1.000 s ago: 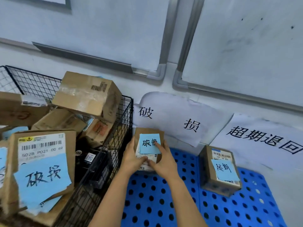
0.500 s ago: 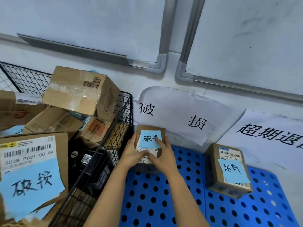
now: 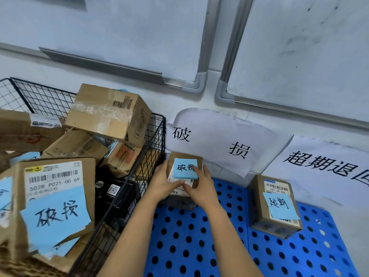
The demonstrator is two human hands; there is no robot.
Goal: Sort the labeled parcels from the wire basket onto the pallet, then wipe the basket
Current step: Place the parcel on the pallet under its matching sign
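Note:
A small brown parcel (image 3: 184,156) with a blue note reading 破损 stands at the back left of the blue perforated pallet (image 3: 199,236), below the wall sheet marked 破损. My left hand (image 3: 162,182) holds its left side and my right hand (image 3: 201,186) holds its right side, thumbs on the label face. Its lower part is hidden behind my hands. A second parcel (image 3: 273,204) with a blue 超期 note sits on the pallet to the right. The black wire basket (image 3: 153,140) on the left holds several cardboard parcels, one large box (image 3: 54,198) with a 破损 note at the front.
Two paper signs lean on the wall behind the pallet: 破损 (image 3: 219,140) and 超期退回 (image 3: 323,166). Whiteboards hang above. The basket's wire wall stands right beside my left forearm. Bare pallet surface lies between and in front of the two parcels.
The small parcel has sunk slightly and now rests on the pallet. My hands stay on its sides. The camera has shifted a little.

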